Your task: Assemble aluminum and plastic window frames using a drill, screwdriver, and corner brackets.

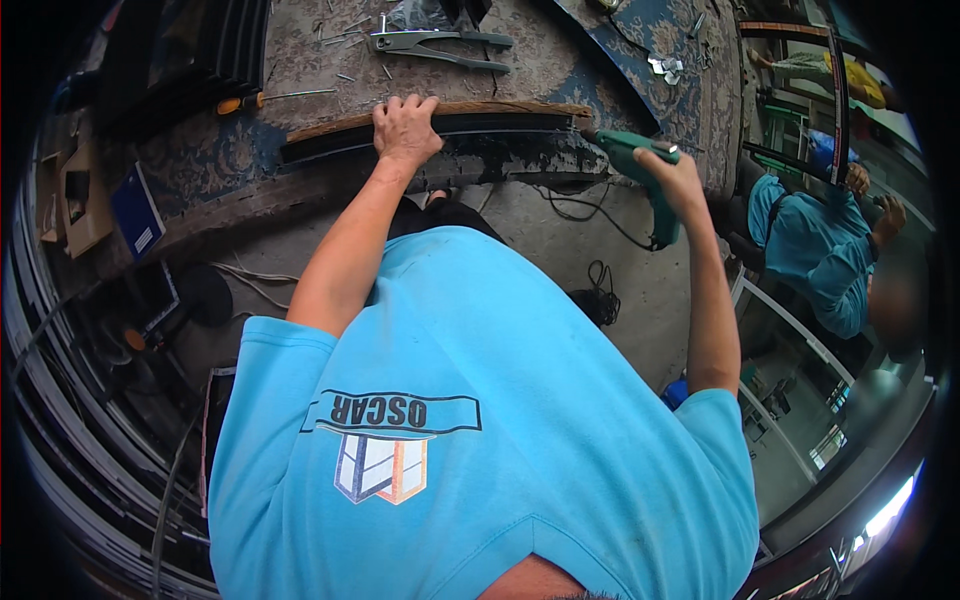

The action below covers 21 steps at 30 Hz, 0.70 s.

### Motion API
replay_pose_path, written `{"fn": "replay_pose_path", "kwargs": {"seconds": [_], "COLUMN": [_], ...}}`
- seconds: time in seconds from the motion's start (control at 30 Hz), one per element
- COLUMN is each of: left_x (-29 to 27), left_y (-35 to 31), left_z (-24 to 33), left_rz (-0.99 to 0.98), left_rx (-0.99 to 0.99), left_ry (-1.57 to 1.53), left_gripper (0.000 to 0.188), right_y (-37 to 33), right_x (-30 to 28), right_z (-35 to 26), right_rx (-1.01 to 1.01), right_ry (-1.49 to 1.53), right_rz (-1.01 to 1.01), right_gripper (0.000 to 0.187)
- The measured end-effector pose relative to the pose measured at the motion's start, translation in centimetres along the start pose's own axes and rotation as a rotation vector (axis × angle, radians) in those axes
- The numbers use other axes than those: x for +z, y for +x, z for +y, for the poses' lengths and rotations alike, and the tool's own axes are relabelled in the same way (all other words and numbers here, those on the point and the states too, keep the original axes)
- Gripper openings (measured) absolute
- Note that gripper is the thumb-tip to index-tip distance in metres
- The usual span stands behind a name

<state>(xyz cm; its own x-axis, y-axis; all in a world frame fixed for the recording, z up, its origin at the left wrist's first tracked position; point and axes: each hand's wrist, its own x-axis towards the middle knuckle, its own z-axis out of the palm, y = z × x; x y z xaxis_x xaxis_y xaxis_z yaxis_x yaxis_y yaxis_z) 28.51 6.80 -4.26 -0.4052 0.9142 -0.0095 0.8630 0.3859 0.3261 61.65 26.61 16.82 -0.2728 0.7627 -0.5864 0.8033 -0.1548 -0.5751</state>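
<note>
Along the near edge of the carpet-covered workbench (340,195) lies a long dark profile bar (490,123) with a brown, wood-like upper strip. My left hand (408,130) is closed over the bar left of its middle, fingers wrapped across the far side. In my right hand (672,180) is a green corded power drill (632,155), its handle gripped and its nose pointing left at the bar's right end. Whether the drill's tip touches the bar is too small to tell. The drill's black cable (590,215) hangs down below the bench edge.
Farther back lie grey riveting pliers (440,45), a yellow-handled screwdriver (240,103) and several small rivets. A long dark strip (610,70) slants at the back right. Open cardboard boxes (88,200) and a blue book (137,210) are at left. Another person (815,250) works at right.
</note>
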Motion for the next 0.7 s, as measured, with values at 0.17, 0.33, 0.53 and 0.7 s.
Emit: {"fn": "replay_pose_path", "kwargs": {"seconds": [0.17, 0.33, 0.53, 0.7], "left_x": [-0.5, -1.0, 1.3, 0.3], "left_y": [-0.5, -0.3, -0.3, 0.0], "left_z": [-0.4, -0.4, -0.3, 0.3], "left_rz": [0.005, -0.063, 0.033, -0.176], "left_rx": [-0.011, -0.009, -0.034, -0.045], "left_ry": [-0.016, 0.009, -0.092, -0.118], "left_gripper": [0.036, 0.04, 0.024, 0.032], "right_y": [-6.2, -11.8, -11.7, -10.5], "right_x": [4.1, 7.2, 18.5, 27.0], "right_z": [-2.6, -9.4, -19.7, -26.1], "right_rx": [-0.067, -0.203, -0.537, -0.608], "right_ry": [-0.043, 0.071, -0.216, -0.557], "right_rz": [0.148, 0.115, -0.035, -0.242], "right_gripper": [0.067, 0.066, 0.065, 0.068]}}
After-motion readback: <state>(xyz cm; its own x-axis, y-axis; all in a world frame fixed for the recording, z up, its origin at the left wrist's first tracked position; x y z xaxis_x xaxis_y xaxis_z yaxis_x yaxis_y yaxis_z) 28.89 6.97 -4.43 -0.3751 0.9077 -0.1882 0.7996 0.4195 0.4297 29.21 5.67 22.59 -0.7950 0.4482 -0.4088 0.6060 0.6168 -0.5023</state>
